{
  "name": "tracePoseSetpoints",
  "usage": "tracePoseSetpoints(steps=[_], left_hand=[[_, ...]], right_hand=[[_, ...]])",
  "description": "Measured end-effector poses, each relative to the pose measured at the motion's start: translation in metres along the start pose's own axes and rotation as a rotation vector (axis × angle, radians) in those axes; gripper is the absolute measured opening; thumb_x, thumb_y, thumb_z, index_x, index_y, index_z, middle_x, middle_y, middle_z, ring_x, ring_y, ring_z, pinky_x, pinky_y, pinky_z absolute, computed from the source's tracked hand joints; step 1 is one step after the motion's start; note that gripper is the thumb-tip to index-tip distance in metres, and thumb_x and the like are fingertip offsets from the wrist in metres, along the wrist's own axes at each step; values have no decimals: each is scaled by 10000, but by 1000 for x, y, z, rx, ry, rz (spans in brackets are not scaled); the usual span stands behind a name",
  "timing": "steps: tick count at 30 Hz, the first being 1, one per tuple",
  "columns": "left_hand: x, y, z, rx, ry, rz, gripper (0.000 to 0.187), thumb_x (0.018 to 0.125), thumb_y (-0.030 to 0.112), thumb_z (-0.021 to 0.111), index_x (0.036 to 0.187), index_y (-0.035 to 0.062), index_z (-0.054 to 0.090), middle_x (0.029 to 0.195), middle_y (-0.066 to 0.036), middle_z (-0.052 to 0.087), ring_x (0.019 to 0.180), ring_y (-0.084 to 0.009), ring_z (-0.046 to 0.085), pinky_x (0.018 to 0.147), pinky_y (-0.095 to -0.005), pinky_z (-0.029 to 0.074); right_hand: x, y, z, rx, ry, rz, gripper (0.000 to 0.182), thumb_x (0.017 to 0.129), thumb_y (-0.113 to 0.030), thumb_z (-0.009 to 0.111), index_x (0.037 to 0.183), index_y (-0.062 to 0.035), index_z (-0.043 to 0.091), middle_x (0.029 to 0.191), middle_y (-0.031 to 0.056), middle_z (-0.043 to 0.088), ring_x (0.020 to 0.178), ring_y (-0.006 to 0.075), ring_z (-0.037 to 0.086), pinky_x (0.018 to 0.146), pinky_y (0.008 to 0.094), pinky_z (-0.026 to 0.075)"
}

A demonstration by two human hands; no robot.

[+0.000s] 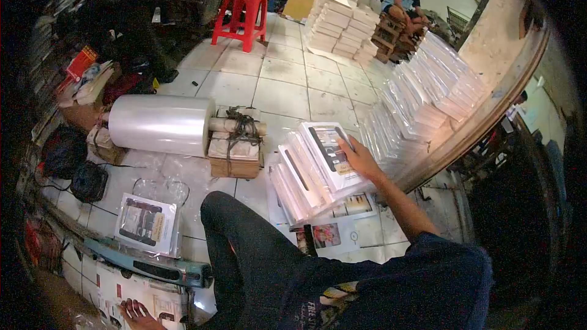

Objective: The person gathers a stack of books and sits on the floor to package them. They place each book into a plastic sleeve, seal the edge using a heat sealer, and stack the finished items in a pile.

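My right hand (359,157) rests on the top white book (327,146) of a leaning stack of wrapped books (296,186), its fingers at the cover's right edge; how firmly it grips is unclear. At the lower left, my left hand (137,315) lies with fingers spread on a printed surface (165,296) in front of a blue-grey bar-shaped device (159,269). Just beyond that bar sits another white book (147,226) with a dark picture on its cover, on clear plastic. Printed sheets (345,235) lie beneath the wrapped stack.
A large plastic film roll (162,123) lies beside a tied bundle (235,150). Farther off stand a red stool (241,18) and paper stacks (339,24). Wrapped packs (422,88) line the right side, near a seated person (406,3). My bent leg (244,232) is between both hands.
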State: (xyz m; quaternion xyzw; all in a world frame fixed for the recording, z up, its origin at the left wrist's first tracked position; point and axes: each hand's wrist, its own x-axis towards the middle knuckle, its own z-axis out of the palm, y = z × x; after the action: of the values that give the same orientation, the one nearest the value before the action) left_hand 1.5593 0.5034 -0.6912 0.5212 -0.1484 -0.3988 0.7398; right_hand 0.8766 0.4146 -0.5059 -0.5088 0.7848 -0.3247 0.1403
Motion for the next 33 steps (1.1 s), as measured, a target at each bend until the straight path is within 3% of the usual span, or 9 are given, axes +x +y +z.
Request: tracePoseSetpoints(steps=[8, 10, 13, 19, 20, 22, 27, 32, 33], left_hand=[[-21, 17, 26, 48, -63, -5, 530, 938, 324, 415, 1363, 10, 377, 1312, -159, 490, 1226, -258, 464, 1073, -372, 355], [-4, -2, 21, 64, -17, -42, 516, 940, 321, 410, 1351, 10, 396, 1317, -153, 483, 1221, -253, 462, 1067, -370, 357], [-24, 12, 46, 69, 93, 35, 389, 910, 388, 533, 1112, 58, 576, 1003, -46, 588, 905, -166, 548, 858, -353, 412], [-36, 15, 63, 137, 55, 53, 290, 920, 335, 537, 1010, 65, 595, 895, -60, 630, 817, -157, 601, 781, -310, 464], [-40, 20, 73, 128, 88, 47, 286, 919, 342, 542, 969, 66, 599, 862, -51, 631, 775, -143, 603, 740, -285, 470], [-41, 29, 82, 85, 121, 4, 260, 939, 301, 535, 944, 47, 594, 820, -57, 627, 743, -135, 603, 690, -254, 474], [-38, 26, 81, 78, 128, 33, 297, 949, 321, 538, 911, 31, 593, 827, -88, 648, 740, -128, 605, 681, -252, 469], [-39, 31, 87, 104, 129, 45, 299, 965, 310, 523, 886, 31, 594, 789, -70, 648, 698, -103, 595, 663, -238, 463], [-37, 31, 87, 110, 131, 37, 290, 968, 302, 522, 883, 34, 593, 786, -59, 644, 689, -96, 589, 650, -231, 462]], right_hand=[[9, 17, 4, -41, -41, 22, 582, 949, -529, 415, 1248, -39, 513, 1097, 227, 627, 1036, 363, 604, 900, 427, 450], [16, 14, 14, -597, 315, -121, 535, 936, -462, 483, 1253, -32, 516, 1180, 219, 587, 1107, 355, 564, 940, 439, 425], [0, -60, 17, -437, 482, -536, 456, 887, -317, 605, 1230, -27, 530, 1230, 203, 554, 1154, 346, 529, 970, 431, 409], [-54, -170, 123, 121, 52, -719, 285, 822, -138, 682, 1072, -21, 613, 1063, 169, 640, 1016, 309, 613, 887, 382, 466], [-56, -172, 153, 160, -58, -680, 290, 839, -134, 669, 1099, -16, 620, 1047, 121, 669, 1020, 225, 615, 858, 336, 467], [-58, -170, 219, 307, -401, -506, 373, 830, -220, 703, 1112, 8, 616, 1042, 121, 671, 967, 197, 626, 834, 335, 482], [-48, -183, 361, 278, -514, -449, 514, 759, -379, 765, 1072, 10, 640, 976, 144, 677, 886, 217, 645, 803, 351, 508], [-38, -199, 408, 68, -662, -494, 539, 765, -471, 741, 944, 34, 686, 844, 122, 670, 797, 200, 644, 746, 337, 529], [-39, -204, 402, 208, -803, -303, 507, 790, -458, 728, 953, 21, 686, 855, 91, 659, 786, 170, 629, 720, 314, 525]])
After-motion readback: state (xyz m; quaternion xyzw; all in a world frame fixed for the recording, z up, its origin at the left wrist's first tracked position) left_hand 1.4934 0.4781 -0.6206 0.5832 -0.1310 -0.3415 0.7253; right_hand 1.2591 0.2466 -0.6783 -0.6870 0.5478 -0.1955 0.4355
